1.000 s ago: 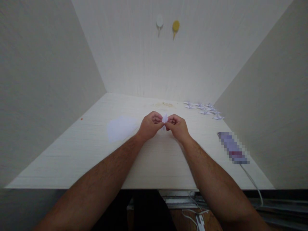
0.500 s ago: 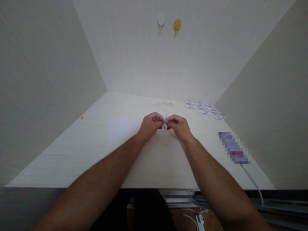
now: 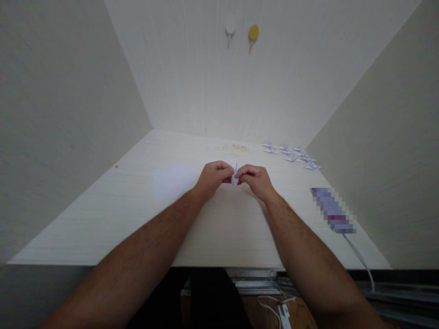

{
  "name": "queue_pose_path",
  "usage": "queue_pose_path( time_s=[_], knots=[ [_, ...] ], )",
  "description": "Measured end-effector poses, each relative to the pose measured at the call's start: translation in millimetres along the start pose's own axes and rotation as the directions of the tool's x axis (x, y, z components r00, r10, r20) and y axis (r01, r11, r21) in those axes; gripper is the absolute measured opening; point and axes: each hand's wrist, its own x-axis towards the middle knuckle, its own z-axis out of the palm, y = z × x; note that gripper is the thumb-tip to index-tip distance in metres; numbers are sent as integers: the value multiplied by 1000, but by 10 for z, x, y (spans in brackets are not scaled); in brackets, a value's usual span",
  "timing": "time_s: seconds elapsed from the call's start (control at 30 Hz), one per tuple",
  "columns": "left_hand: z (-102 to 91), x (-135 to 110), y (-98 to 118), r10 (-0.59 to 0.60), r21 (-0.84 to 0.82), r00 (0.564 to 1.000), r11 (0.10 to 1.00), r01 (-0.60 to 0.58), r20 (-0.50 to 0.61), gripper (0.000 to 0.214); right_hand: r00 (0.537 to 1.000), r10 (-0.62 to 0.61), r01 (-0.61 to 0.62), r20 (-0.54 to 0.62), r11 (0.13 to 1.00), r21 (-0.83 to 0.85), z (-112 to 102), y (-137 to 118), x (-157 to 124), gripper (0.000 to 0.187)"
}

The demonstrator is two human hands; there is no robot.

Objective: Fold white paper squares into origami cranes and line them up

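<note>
A small folded piece of white paper stands upright between my two hands, above the middle of the table. My left hand pinches its left side between thumb and fingers. From the other side my right hand grips it, thumb and index finger closed at its right edge. The fingers hide part of the folds. Several folded white paper cranes sit in a cluster at the table's back right. To the left of my left hand lie white paper sheets.
A blurred-out flat device with a cable lies at the table's right. Pale walls enclose the back and sides. A white hook and a yellow hook are on the back wall. A power strip is below the table.
The folded paper has turned in my fingers and now looks narrower and more upright, its looped lower part gone from sight. My fingertips have shifted slightly on it.
</note>
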Motion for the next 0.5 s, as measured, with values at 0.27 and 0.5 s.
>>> queue_pose_path(
  time_s=[0.27, 0.5],
  knots=[
    [-24, 10, -9, 123, 89, 992, 989, -119, -41, 26, 991, 103, -98, -80, 993, 64, 68, -76, -8, 13],
    [-21, 26, -17, 165, 170, 986, 973, -157, -29, 27, 987, 75, -100, -142, 978, -182, 75, -98, -25, 17]
  ],
)
